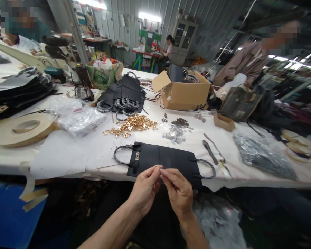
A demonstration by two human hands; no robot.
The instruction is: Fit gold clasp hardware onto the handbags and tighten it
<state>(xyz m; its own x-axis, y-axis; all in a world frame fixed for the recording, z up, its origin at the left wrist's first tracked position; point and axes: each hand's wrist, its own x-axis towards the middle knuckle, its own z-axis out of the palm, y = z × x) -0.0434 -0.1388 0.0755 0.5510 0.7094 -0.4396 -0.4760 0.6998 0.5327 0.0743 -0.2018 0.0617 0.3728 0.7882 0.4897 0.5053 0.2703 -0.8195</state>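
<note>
Over the near edge of a black bag panel (171, 156), my left hand (147, 185) and my right hand (178, 192) meet with thumbs and fingers pinched. Whatever sits between the fingertips is too small to make out. The panel lies flat on the white table, with a wrapped loop handle at each end and a gold clasp plate (137, 156) near its left end. Beyond it is a heap of small gold metal fittings (137, 123). To the right of that heap lie thin silver plates (175, 133) and a darker pile of small pieces (180, 122).
A roll of tape (5, 133) and plastic bags (79, 119) lie at left. More black panels (126, 88) are stacked behind the fittings. An open cardboard box (186, 93) holds a dark bag. A brush-like tool (209, 151) lies at right. Other people are around the table.
</note>
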